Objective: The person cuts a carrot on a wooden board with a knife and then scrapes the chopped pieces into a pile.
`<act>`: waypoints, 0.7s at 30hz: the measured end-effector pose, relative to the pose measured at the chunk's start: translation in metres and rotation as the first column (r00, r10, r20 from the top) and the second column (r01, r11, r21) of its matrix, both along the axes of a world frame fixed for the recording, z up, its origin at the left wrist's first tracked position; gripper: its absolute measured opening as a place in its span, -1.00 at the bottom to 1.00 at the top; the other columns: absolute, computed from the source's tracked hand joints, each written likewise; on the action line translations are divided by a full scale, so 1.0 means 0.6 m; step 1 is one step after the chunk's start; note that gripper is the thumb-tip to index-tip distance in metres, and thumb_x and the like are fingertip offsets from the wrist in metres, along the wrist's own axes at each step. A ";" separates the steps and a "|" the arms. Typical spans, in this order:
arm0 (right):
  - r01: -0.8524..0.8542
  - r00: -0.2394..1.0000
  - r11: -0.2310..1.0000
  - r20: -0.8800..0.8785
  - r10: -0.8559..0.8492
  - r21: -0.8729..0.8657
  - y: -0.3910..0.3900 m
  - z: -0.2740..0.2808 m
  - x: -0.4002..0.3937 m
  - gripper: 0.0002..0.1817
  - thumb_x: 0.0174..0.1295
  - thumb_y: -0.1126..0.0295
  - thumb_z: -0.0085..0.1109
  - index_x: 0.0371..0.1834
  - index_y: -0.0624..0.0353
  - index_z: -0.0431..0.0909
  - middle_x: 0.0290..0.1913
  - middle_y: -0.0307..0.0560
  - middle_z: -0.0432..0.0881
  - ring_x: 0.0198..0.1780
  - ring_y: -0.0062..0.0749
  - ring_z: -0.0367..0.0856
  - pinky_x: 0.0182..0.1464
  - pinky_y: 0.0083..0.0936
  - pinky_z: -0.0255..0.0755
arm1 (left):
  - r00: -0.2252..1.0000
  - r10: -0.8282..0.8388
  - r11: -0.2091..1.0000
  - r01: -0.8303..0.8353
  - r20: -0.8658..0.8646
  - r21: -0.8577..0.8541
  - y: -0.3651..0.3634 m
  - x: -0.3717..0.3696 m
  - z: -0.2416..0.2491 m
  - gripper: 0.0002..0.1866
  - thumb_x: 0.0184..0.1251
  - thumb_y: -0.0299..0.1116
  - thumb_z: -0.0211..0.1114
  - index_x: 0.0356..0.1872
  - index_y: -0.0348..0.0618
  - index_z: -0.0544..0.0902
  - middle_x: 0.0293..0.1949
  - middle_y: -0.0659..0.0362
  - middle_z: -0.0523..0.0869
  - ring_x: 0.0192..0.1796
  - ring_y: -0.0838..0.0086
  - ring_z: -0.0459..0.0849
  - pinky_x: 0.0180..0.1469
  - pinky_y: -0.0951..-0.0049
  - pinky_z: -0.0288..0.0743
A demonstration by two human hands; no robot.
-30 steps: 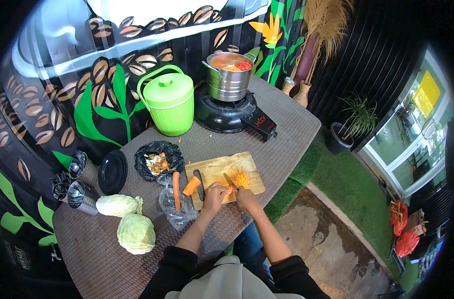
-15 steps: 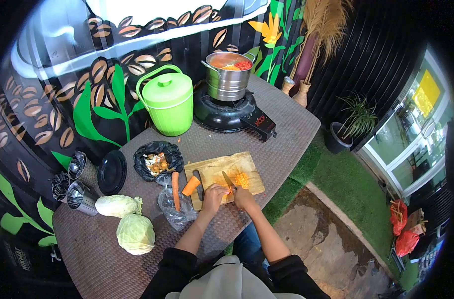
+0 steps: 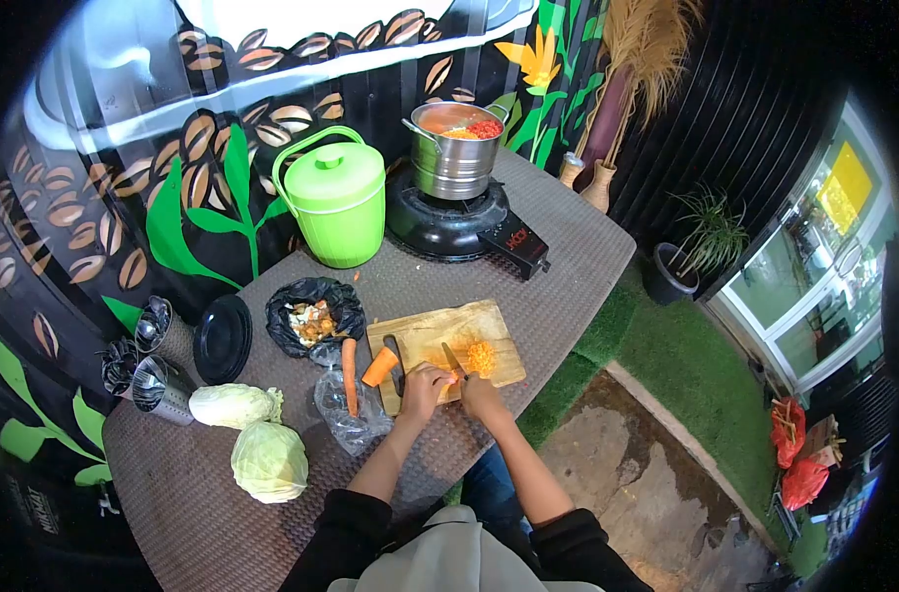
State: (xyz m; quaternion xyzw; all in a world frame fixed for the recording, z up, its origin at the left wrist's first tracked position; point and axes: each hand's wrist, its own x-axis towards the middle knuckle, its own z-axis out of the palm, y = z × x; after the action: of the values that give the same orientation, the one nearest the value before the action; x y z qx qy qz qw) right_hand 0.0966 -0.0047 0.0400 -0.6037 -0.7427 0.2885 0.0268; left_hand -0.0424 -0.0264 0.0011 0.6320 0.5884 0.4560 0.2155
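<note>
On the wooden cutting board [image 3: 434, 329], my right hand [image 3: 482, 397] is closed round the handle of a knife [image 3: 451, 357], its blade pointing away from me. My left hand [image 3: 426, 386] has its fingers bent onto a small piece of carrot [image 3: 453, 378] beside the blade, partly hidden by the fingers. A pile of finely diced carrot [image 3: 481, 357] lies right of the knife. Left of it rests a thick cut carrot chunk [image 3: 379, 366], by the board's dark handle slot. A long whole carrot [image 3: 349, 377] lies off the board on a clear plastic bag [image 3: 336, 407].
A black bag of scraps [image 3: 314, 318] sits behind the board. Two cabbages [image 3: 269, 462] [image 3: 234, 406] lie left, near black plates [image 3: 221, 340] and cutlery holders [image 3: 161, 391]. At the back stand a green lidded bucket [image 3: 334, 202] and a steel pot [image 3: 454, 163] on a stove [image 3: 447, 223].
Both hands stay at the same place on the board, with only slight shifts of the fingers and knife. The rest of the scene looks the same.
</note>
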 end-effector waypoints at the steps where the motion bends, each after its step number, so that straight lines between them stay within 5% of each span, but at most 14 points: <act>1: 0.064 0.998 0.998 -0.016 -0.064 0.025 -0.018 -0.004 -0.003 -0.60 0.41 0.15 -0.11 -0.09 0.37 0.36 -0.19 0.44 0.61 -0.11 0.34 0.60 -0.05 0.04 0.48 | 1.000 0.002 1.000 -0.002 0.001 -0.001 -0.003 0.000 0.003 -0.88 0.06 -0.56 0.33 -0.35 -0.28 0.76 -0.32 0.03 0.74 -0.19 0.26 0.65 -0.09 0.35 0.52; 5: 0.234 0.972 0.971 -0.040 -0.233 0.042 -0.056 -0.015 -0.029 -0.59 0.42 0.15 -0.14 -0.07 0.37 0.36 -0.20 0.42 0.62 -0.09 0.32 0.60 -0.04 0.04 0.47 | 1.000 -0.001 0.998 0.002 -0.023 0.059 -0.002 0.001 -0.005 -0.87 0.09 -0.58 0.29 -0.33 -0.28 0.76 -0.31 0.03 0.74 -0.18 0.24 0.65 -0.09 0.34 0.54; 15: 0.043 0.999 0.999 -0.024 -0.043 0.011 -0.011 -0.033 -0.001 -0.63 0.41 0.18 -0.13 -0.08 0.35 0.37 -0.21 0.40 0.62 -0.10 0.30 0.61 -0.04 0.08 0.46 | 0.998 0.043 0.994 -0.038 -0.043 0.106 -0.011 0.007 -0.006 -0.87 0.16 -0.54 0.26 -0.30 -0.30 0.74 -0.31 0.01 0.72 -0.19 0.22 0.66 -0.10 0.32 0.55; 21: 0.223 0.973 0.968 -0.089 -0.214 0.114 -0.048 -0.012 -0.030 -0.62 0.42 0.18 -0.14 -0.08 0.36 0.37 -0.25 0.44 0.61 -0.13 0.32 0.61 -0.06 0.03 0.48 | 0.999 0.041 0.991 -0.042 0.012 0.124 -0.006 0.003 -0.018 -0.88 0.16 -0.51 0.28 -0.34 -0.29 0.74 -0.36 0.03 0.72 -0.24 0.25 0.67 -0.15 0.35 0.55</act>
State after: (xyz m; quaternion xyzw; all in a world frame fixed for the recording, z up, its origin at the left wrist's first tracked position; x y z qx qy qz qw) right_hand 0.0789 -0.0338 0.0326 -0.6676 -0.6865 0.2600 0.1240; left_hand -0.0404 -0.0298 -0.0099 0.6296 0.5708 0.4991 0.1691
